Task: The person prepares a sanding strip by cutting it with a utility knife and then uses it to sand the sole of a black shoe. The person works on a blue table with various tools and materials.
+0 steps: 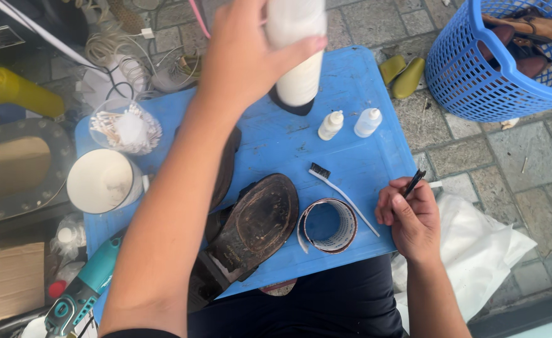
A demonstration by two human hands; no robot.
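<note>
White plastic fills the left hand (251,53): it is wrapped around a tall white bottle (298,47), held up above the far part of the blue table (357,81). The right hand (410,216) sits at the table's right edge, fingers pinched shut on a slim black tool (414,183) that looks like a small brush or applicator; its tip is too small to read. Between the arms, near the middle of the table, a worn brown shoe (257,225) lies sole up, heel toward the person. Just right of it stands a roll of tape (329,225), with a white toothbrush (342,194) beside that. Two small white dropper bottles (350,123) stand farther back, a tub of cotton swabs (126,128) and a paper cup (101,181) to the left, and a blue basket (495,62) on the paving at far right.

As a judgement: keeping the bottle steady and upright over the table, not over the lap, would guard against drips, and the black tool is best held low and close to the sole for control.
</note>
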